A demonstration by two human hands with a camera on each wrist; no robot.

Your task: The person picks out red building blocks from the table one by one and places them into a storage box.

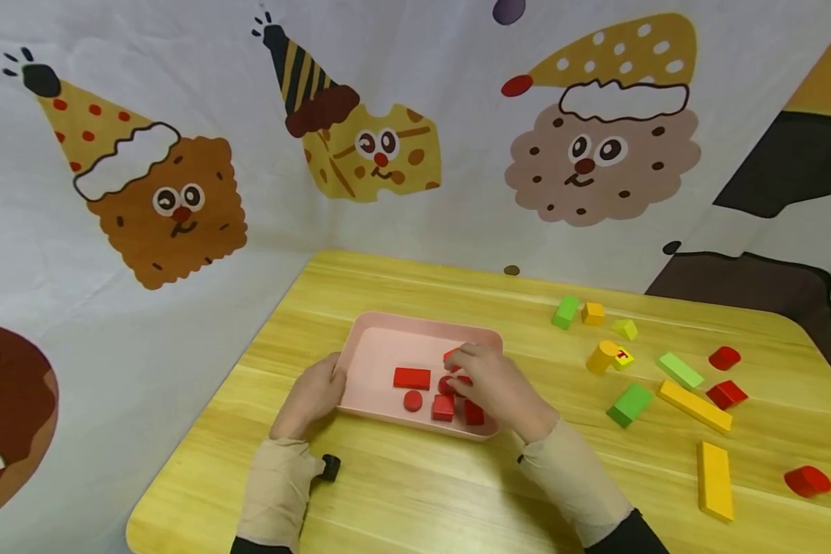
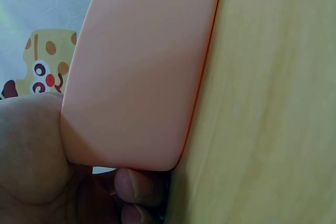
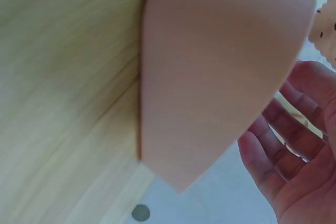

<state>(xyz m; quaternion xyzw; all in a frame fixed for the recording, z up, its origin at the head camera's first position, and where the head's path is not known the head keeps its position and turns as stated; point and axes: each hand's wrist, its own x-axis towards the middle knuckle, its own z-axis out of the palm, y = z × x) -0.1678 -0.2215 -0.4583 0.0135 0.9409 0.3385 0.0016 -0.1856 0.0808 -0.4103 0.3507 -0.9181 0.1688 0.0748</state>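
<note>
A shallow pink tray [image 1: 370, 362] sits on the wooden table with several red blocks in its right half. Among these are a flat red rectangular block [image 1: 412, 378], a small red disc [image 1: 412, 401] and a red cube [image 1: 443, 408]. My left hand [image 1: 313, 391] holds the tray's left end, thumb at the rim and fingers against the outer wall. Over the tray's right side is my right hand [image 1: 492, 381], its fingers loosely bent above red pieces they partly hide. From the right wrist, that hand [image 3: 299, 145] shows spread fingers beyond the tray wall [image 3: 220, 77].
To the right lie scattered blocks: a green block [image 1: 630, 405], a long yellow block [image 1: 695, 405], a yellow plank [image 1: 715, 481], an orange cylinder [image 1: 602, 357] and a red cylinder [image 1: 808, 481]. A cartoon-printed cloth [image 1: 457, 231] hangs behind the table.
</note>
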